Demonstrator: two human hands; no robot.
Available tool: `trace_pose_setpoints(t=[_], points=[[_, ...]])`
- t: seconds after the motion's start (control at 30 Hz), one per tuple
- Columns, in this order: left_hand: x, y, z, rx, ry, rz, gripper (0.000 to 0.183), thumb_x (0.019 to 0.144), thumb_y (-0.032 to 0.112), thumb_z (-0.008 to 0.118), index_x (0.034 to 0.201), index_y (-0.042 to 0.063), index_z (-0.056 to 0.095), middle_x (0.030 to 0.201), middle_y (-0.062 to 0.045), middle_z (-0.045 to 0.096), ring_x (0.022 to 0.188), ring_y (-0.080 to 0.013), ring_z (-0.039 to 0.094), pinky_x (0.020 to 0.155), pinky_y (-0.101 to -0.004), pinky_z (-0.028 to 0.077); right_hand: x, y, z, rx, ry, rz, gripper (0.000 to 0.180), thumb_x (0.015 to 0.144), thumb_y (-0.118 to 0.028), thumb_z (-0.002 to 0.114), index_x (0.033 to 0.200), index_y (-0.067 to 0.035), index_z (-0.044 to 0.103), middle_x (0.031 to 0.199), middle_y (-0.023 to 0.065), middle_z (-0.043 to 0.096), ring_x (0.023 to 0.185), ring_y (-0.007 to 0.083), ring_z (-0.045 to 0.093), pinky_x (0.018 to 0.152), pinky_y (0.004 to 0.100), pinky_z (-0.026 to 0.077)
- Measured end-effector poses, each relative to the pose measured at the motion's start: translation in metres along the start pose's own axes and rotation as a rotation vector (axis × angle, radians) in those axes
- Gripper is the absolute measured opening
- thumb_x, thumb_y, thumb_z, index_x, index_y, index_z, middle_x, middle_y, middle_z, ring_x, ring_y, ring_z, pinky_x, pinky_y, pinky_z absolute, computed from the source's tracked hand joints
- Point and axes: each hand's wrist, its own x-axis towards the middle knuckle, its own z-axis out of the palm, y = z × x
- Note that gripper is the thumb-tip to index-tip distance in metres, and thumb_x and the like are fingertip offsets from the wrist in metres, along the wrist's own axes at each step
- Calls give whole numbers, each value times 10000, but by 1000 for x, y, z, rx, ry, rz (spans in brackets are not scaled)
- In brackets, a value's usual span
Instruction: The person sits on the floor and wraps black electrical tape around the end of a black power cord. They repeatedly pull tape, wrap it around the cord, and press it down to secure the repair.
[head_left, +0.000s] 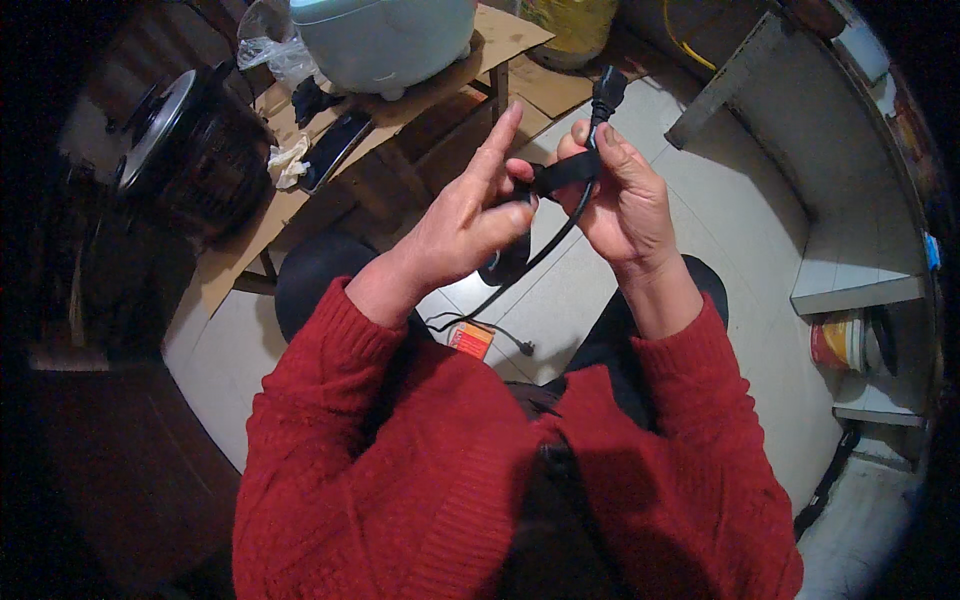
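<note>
A black power cord (551, 251) runs up from the floor between my knees to a black molded connector (609, 88). My right hand (626, 195) pinches the cord just below that connector, thumb on the near side. A wide black strip, apparently electrical tape (566, 172), passes around the cord at my right fingers and stretches across to my left hand (480, 206). My left fingers are curled on the strip's other end, with the index finger pointing up and away. Below them hangs a dark rounded thing (510, 262), possibly the tape roll, partly hidden by my left hand.
On the floor lie a two-pin plug (527, 348) and an orange-red box (472, 340). A cardboard-topped low table (420, 94) at left bears a dark cooker (199, 150), a phone (336, 150), crumpled tissue (288, 161) and a pale appliance (382, 45). White shelving (855, 289) stands at right.
</note>
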Motion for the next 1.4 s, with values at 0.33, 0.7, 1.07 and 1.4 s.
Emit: trace_pose_setpoints(t=[0.33,0.7,1.07,1.4], points=[[7,-7,-9,-241,55,6,965,846,-7,497,1654,143,-9,1018,-88,612,842,-121,551,760,-245,461,6,-17,-15,-55,97,-130,219,1050,-257,569,1028,-42,604,881,62,637,796,182,644,931,477,557],[12,10,-83,-238,354,74,986,831,25,467,1627,96,-111,1236,-224,606,651,-154,556,615,-253,498,-12,-33,-15,-180,148,-150,172,1028,-218,599,1063,-54,560,782,-7,484,704,103,521,1042,608,496],[41,-50,-279,1228,564,-116,765,948,3,518,1627,195,221,1315,-187,648,1124,-340,654,983,-415,501,-23,-44,-20,-277,150,-200,178,1010,-208,647,1057,-48,585,875,31,623,848,124,655,893,358,571],[73,-17,-184,1469,514,436,246,892,86,695,1137,78,672,1179,-154,645,1075,-335,647,885,-409,522,-29,-45,-14,-475,335,-286,210,1004,-236,666,984,-30,632,896,28,629,699,79,506,644,212,416]])
